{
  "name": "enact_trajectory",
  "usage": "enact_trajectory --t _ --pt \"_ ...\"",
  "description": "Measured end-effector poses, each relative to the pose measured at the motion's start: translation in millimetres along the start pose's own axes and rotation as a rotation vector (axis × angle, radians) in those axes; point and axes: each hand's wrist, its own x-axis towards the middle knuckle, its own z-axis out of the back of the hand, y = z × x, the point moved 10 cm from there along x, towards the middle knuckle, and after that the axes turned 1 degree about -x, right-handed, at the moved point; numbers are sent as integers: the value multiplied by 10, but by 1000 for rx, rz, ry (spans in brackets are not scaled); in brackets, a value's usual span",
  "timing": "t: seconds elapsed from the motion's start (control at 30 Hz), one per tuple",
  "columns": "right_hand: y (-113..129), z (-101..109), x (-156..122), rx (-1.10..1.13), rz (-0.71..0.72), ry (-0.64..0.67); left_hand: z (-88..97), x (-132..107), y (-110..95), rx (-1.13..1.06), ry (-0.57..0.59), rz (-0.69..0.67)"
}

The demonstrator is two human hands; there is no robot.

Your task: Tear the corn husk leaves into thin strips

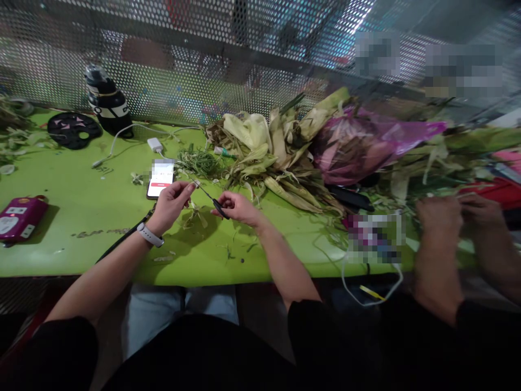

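My left hand (171,202), with a white watch on the wrist, pinches a small pale strip of leaf (196,184) between thumb and fingers above the green table (81,217). My right hand (238,207) is closed on the dark handles of small scissors (215,202). The thin blades point up and left to the strip at my left fingertips. Small leaf scraps (195,216) lie on the table just under both hands.
A phone (160,179) on a white cable lies behind my left hand. A heap of corn husks (268,157) and a purple bag (358,146) fill the right. Another person's hands (459,214) work at the right. A bottle (108,100), black disc (73,129) and pink device (18,217) stand left.
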Motion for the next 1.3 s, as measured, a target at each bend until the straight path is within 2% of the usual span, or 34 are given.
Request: enact_trajectory --t 0.5,0.63,0.7,0.83,0.97,1.07,1.13,1.2,1.3 --pt "-8 103 15 22 66 -97 15 -7 19 9 27 58" --pt "-68 328 75 26 78 -243 17 -17 9 -11 12 82" --pt "-154 476 104 -119 25 -319 -8 -26 16 -37 19 108" --pt "-182 743 99 -636 -44 -468 -47 -31 13 -73 31 116" --pt "-168 845 83 -825 -98 -526 -57 -41 -8 -111 41 115" --pt "-266 909 90 -856 -223 -517 -81 -66 -23 -138 68 142" --pt "-326 932 106 -836 -257 -489 -77 -74 -49 -128 64 136" --pt "-351 944 112 -774 -245 -476 -61 -73 -77 -108 44 114" --pt "-206 931 51 -635 -115 -582 -50 -72 -76 -87 18 100"
